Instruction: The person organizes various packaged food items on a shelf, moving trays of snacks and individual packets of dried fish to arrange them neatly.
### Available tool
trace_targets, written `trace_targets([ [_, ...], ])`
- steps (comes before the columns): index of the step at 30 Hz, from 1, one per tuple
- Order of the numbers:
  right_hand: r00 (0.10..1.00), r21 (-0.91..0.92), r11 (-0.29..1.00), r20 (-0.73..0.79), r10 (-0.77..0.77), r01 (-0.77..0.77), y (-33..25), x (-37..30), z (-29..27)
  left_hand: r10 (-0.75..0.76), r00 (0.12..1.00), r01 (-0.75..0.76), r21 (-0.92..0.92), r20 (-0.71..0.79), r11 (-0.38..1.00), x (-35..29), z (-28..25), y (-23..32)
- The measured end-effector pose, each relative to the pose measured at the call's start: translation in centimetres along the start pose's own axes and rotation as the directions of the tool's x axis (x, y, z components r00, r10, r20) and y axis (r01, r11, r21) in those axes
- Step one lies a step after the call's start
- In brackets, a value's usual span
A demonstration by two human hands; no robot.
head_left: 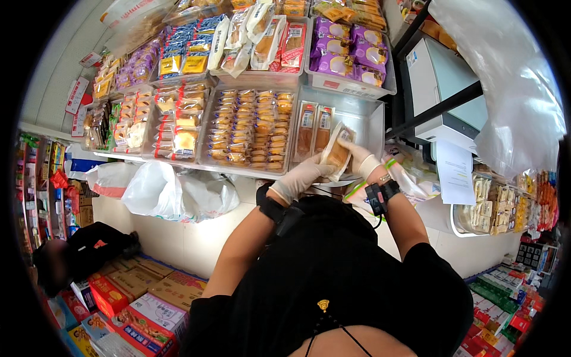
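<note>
Between my two gloved hands is a packaged bread loaf (337, 151) in a clear wrapper, tilted over a grey plastic bin (364, 110). My left hand (302, 178) grips its lower left end, and the fingertips are partly hidden. On the right side, my right hand (361, 160) has its fingers closed on the wrapper. Two similar packaged loaves (306, 130) lie side by side in the left part of the bin. Both hands wear thin whitish gloves, with black bands on the wrists.
Left of the bin stands a bin of small wrapped cakes (250, 125). Purple snack packs (351, 50) fill a bin behind. A white printer (443, 89) sits on a black-framed rack at right. White plastic bags (178, 190) hang at the front edge. Another person (89, 253) is at lower left.
</note>
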State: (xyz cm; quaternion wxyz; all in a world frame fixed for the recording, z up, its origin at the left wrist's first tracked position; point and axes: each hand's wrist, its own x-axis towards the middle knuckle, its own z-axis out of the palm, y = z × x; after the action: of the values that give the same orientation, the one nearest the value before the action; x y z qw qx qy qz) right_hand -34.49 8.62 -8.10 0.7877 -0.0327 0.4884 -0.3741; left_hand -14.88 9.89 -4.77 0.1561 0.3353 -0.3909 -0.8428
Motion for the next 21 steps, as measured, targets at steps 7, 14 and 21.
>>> trace_targets([
  [7, 0.968, -0.220, 0.955, -0.106, -0.225, 0.198, -1.6, 9.0, -7.4, -0.003, 0.931, 0.123, 0.308, -0.364, 0.944, 2.4, -0.6, -0.1],
  [14, 0.831, -0.706, 0.672, -0.223, -0.510, 0.223, -1.9, 15.0, -9.3, 0.088, 0.909, 0.061, 0.340, -0.408, 0.939, 1.6, -5.4, -2.4],
  [21, 0.871, -0.739, 0.673, -0.339, -0.354, -0.014, -0.9, 21.9, -12.9, 0.041, 0.892, 0.110, 0.305, -0.450, 0.946, -0.2, -7.1, -1.0],
])
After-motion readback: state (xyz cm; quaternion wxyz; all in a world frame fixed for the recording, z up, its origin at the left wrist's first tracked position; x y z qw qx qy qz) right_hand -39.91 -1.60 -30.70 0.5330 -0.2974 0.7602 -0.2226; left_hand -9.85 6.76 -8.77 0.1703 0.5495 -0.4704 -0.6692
